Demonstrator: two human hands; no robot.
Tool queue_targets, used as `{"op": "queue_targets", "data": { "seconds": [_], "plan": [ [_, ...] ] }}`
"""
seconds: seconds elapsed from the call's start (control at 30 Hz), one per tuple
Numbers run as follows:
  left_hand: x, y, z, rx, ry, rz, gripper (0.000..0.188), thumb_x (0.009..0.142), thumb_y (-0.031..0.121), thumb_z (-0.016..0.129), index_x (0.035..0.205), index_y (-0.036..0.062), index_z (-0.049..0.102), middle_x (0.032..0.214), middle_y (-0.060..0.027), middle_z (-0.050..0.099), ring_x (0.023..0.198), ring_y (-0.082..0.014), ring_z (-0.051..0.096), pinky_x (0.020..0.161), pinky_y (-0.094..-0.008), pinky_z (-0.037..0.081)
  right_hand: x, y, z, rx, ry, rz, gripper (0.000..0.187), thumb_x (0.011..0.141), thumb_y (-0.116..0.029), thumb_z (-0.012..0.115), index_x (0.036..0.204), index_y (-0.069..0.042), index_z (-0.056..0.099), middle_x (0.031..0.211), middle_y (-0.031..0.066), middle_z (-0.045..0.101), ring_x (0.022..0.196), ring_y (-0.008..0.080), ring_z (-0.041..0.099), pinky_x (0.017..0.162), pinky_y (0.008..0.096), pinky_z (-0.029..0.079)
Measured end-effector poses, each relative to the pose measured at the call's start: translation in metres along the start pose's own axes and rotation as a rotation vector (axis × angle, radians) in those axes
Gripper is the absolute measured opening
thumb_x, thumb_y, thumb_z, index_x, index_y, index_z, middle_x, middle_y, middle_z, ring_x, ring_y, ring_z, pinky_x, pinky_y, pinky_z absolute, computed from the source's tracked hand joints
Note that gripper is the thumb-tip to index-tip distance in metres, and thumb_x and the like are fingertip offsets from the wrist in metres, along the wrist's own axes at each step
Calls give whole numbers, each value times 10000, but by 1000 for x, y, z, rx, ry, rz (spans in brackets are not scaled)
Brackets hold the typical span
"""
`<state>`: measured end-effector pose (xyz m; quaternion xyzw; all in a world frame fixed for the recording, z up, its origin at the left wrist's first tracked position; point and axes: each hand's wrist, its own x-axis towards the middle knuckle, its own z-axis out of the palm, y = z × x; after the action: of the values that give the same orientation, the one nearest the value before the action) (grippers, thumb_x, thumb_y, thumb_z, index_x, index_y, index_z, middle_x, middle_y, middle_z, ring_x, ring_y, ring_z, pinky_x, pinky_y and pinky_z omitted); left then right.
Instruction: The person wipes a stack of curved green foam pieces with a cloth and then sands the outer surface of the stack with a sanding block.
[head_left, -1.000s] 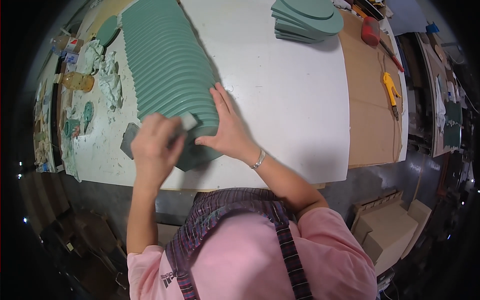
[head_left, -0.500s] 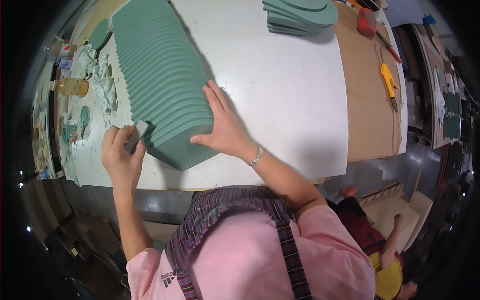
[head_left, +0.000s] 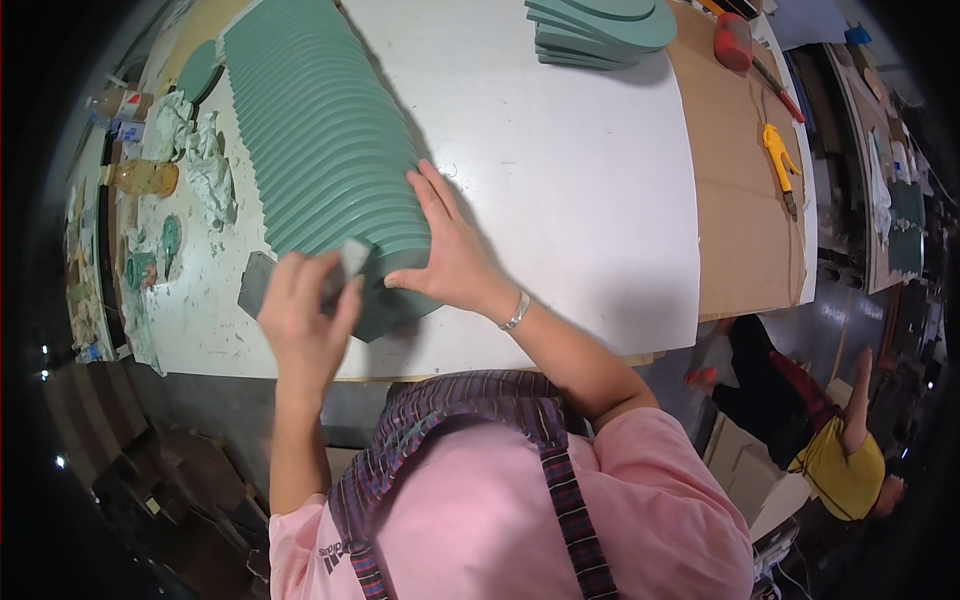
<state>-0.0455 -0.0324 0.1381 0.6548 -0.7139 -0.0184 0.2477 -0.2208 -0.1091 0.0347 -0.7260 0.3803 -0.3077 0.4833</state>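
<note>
A long row of green curved-edge panels [head_left: 320,130] stands packed together on the white tabletop, running away from me. My left hand [head_left: 308,315] pinches a small grey block [head_left: 355,257] over the near end panel, at its upper edge; it looks like a sanding block. The hand is slightly blurred. My right hand [head_left: 455,255] lies spread against the right side of the row, thumb on the near panel's face and fingers along the side. A flat dark grey piece [head_left: 256,282] shows beside my left hand, partly hidden by it.
More green panels [head_left: 600,35] are stacked at the far right of the white surface [head_left: 560,200]. A red mallet [head_left: 733,42] and a yellow air gun [head_left: 777,155] lie on brown board. Rags [head_left: 210,175] and a bottle [head_left: 145,178] stand left. Another person [head_left: 835,460] is at lower right.
My left hand has moved right with the grey block, from the row's left edge across the near panel, uncovering the dark grey piece. My right hand stays put. The other person has shifted right.
</note>
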Motion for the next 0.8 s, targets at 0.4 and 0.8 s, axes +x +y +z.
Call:
{"op": "queue_targets", "data": {
  "seconds": [0.4, 0.8],
  "plan": [
    [19, -27, 0, 135, -38, 123, 245, 770, 34, 775, 985, 42, 659, 864, -98, 593, 756, -280, 610, 658, -384, 501, 0, 2, -3, 53, 17, 14, 1192, 623, -317, 925, 1561, -22, 251, 1647, 204, 177, 1508, 395, 228, 1219, 460, 282],
    [76, -106, -4, 269, 118, -228, 179, 826, 117, 774, 983, 75, 698, 852, -90, 639, 718, -270, 641, 671, -386, 523, 4, -10, -7, -27, -51, 55, 1210, 645, -254, 919, 1572, -10, 181, 1665, 204, 89, 1499, 414, 250, 1198, 450, 332]
  ]
}}
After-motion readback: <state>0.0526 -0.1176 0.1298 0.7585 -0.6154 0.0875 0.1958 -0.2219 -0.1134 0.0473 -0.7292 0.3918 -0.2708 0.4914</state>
